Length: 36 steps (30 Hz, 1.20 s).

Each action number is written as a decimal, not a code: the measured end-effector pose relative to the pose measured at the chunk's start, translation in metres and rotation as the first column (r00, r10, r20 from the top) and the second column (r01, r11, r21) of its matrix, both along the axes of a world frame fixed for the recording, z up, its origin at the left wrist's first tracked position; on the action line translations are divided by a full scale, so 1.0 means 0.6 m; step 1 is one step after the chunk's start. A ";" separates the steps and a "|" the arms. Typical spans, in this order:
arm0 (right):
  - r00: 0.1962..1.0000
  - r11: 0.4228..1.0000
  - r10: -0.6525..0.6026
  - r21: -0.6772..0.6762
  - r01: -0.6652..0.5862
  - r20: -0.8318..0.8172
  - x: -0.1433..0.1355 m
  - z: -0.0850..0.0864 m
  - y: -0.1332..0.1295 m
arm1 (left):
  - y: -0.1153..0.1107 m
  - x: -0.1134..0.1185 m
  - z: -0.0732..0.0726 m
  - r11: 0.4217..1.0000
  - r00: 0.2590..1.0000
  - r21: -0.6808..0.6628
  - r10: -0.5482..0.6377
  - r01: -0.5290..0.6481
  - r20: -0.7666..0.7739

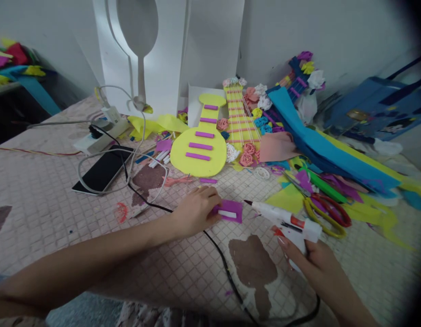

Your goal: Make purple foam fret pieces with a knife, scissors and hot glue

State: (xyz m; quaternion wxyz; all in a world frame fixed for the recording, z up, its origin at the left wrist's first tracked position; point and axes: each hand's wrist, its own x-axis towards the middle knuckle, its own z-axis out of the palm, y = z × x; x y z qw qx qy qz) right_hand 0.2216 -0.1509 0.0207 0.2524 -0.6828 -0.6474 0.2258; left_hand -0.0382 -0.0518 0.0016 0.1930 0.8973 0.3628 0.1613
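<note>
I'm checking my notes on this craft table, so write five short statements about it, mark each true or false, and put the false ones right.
1. The right hand holds a pair of scissors. False: it holds a white glue gun.
2. The fingers of the left hand are at a purple piece that has a white strip on it. True.
3. The yellow cutout shaped like a guitar carries five purple strips. True.
4. The phone lies to the right of the yellow cutout. False: it lies to the left of it.
5. The blue bag stands at the left edge of the view. False: it is at the right.
</note>
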 end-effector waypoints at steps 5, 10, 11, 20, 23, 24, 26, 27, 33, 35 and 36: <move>0.999 0.999 -0.032 0.010 0.032 -0.002 0.007 0.001 -0.002 | 0.022 0.014 0.008 0.999 0.998 0.015 0.031 -0.030 -0.055; 1.000 1.000 -0.012 0.020 0.012 -0.005 0.015 0.005 -0.004 | 0.031 0.034 0.006 0.998 0.990 0.030 0.055 -0.051 -0.131; 1.000 0.999 -0.013 0.031 0.013 -0.005 0.017 0.006 -0.004 | 0.030 0.036 0.005 0.998 0.989 0.026 0.061 -0.058 -0.137; 0.996 0.999 0.047 0.020 -0.045 -0.072 0.012 0.002 -0.003 | 0.023 0.016 0.011 0.987 0.986 -0.006 0.162 -0.163 -0.036; 0.991 0.995 0.103 -0.005 -0.104 -0.081 0.002 -0.006 -0.003 | 0.015 0.009 0.012 0.996 0.996 0.005 0.090 -0.090 0.019; 0.989 0.992 0.122 -0.015 -0.123 -0.084 -0.001 -0.009 -0.003 | 0.012 0.008 0.011 0.998 0.998 -0.008 0.066 -0.066 0.017; 0.983 0.986 0.161 -0.029 -0.164 -0.089 -0.006 -0.013 -0.003 | 0.006 0.008 0.008 0.999 0.999 -0.032 0.040 -0.040 0.006; 0.979 0.982 0.183 -0.035 -0.186 -0.086 -0.008 -0.015 -0.003 | 0.003 0.009 0.006 0.999 0.999 -0.035 0.039 -0.039 0.005; 0.963 0.961 0.266 -0.065 -0.268 -0.032 -0.016 -0.014 -0.002 | -0.007 0.014 -0.002 0.996 0.996 -0.030 0.082 -0.081 0.033; 0.960 0.959 0.279 -0.055 -0.279 -0.001 -0.019 -0.013 -0.002 | -0.009 0.015 -0.003 0.996 0.997 -0.040 0.080 -0.079 0.022; 0.958 0.957 0.286 -0.053 -0.285 0.018 -0.021 -0.012 -0.001 | -0.009 0.015 -0.003 0.996 0.997 -0.042 0.082 -0.081 0.015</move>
